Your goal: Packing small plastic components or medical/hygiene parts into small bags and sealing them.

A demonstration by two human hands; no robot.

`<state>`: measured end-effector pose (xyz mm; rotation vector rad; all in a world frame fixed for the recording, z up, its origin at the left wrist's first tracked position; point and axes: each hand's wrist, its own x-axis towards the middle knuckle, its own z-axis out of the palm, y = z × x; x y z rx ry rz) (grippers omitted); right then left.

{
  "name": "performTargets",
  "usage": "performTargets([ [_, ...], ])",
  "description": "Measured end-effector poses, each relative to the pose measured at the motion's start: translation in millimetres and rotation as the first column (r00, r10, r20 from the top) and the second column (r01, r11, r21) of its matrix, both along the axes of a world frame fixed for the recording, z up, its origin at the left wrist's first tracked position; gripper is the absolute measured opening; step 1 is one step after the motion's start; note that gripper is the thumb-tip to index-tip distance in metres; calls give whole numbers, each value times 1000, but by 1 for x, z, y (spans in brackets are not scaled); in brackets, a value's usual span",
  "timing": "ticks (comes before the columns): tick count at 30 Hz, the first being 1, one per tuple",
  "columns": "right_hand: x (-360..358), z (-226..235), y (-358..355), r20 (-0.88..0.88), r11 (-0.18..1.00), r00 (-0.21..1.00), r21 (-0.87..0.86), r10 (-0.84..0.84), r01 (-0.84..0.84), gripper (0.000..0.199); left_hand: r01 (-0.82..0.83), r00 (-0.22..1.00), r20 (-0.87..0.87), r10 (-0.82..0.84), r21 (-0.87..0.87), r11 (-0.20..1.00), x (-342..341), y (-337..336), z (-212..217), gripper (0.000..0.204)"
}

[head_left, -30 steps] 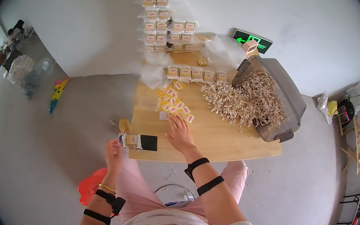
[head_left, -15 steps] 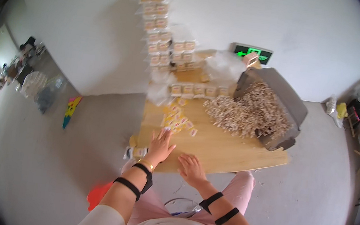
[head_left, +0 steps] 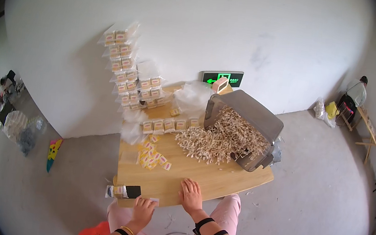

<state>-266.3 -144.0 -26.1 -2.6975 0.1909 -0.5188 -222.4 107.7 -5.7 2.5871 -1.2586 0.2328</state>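
My left hand [head_left: 142, 211] is at the near left edge of the wooden table [head_left: 222, 183], its fingers curled on a small pale card [head_left: 154, 201]. Just beyond its fingertips lies a flat black piece [head_left: 133, 191], beside a small clear pack [head_left: 115, 191] at the table's corner. My right hand [head_left: 191, 196] rests palm down on the wood near the front edge, fingers extended and holding nothing. Farther in, loose yellow-and-white cards [head_left: 151, 156] lie scattered. A heap of cotton swabs [head_left: 223, 138] spills toward them from a tipped grey plastic bin [head_left: 263, 117].
Small filled packs [head_left: 168, 124] stand in a row behind the cards. Stacked bagged packs [head_left: 125, 70] rise at the back left, near clear plastic bags [head_left: 195, 97]. A green lit sign [head_left: 230, 79] is by the wall. Another person [head_left: 356, 93] is at the far right.
My left hand has drawn back from the loose cards to the table's near edge, with a card at its fingers. My right hand stays on the table. The view has shifted.
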Motion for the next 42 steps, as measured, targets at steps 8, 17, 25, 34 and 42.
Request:
performTargets([
  [8, -1, 2, 1, 32, 1000, 999, -8, -4, 4, 49, 187, 982, 44, -183, -97, 978, 25, 7, -2, 7],
  [17, -3, -1, -3, -31, 996, 999, -87, -38, 35, 49, -430, 863, -464, 201, -465, 774, 80, -32, 7, 13],
  [25, 0, -2, -8, 3, 997, 1000, 78, -2, 2, 54, -420, 906, -175, 386, -252, 872, 132, -71, 19, 54],
  [34, 13, 0, -146, 32, 774, 776, 112, -630, 624, 35, 68, 977, -202, -70, -15, 998, 30, -64, 11, 46],
  [42, 40, -11, -51, -10, 938, 975, 271, -224, 218, 15, 163, 945, -279, -172, -55, 985, 23, -73, 12, 60],
])
